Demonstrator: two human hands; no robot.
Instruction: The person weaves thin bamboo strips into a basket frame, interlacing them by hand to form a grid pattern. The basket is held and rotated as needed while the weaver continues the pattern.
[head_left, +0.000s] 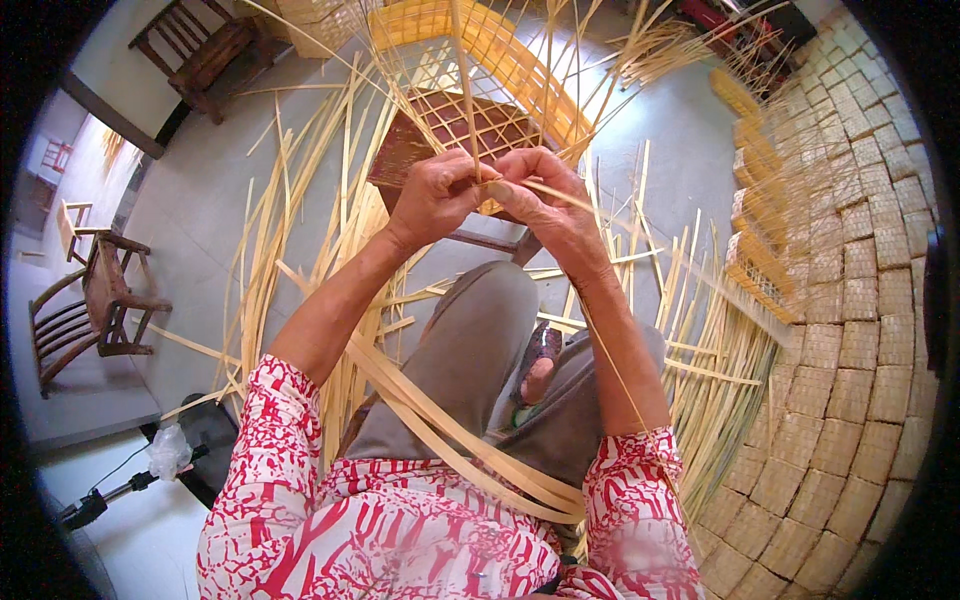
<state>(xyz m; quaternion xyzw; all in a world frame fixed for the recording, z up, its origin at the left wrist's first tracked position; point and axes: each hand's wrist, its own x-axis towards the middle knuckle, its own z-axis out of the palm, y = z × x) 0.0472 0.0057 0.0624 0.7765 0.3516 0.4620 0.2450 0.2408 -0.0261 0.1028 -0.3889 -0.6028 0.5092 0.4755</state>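
Observation:
A half-woven bamboo basket (500, 60) of pale yellow strips rests on a small dark wooden stool (420, 145) in front of my knees. My left hand (437, 195) and my right hand (540, 195) meet at the basket's near rim, both pinching thin bamboo strips (470, 110) that stand up from the weave. A long strip (610, 360) trails from my right hand down past my forearm. Several wider strips (450, 430) lie across my lap.
Loose bamboo strips (300, 220) fan over the grey floor around the stool. Stacks of finished woven baskets (850, 300) fill the right side. Wooden chairs (95, 310) stand at the left, another chair (205, 50) at the top left. A black fan base (205, 440) sits by my left elbow.

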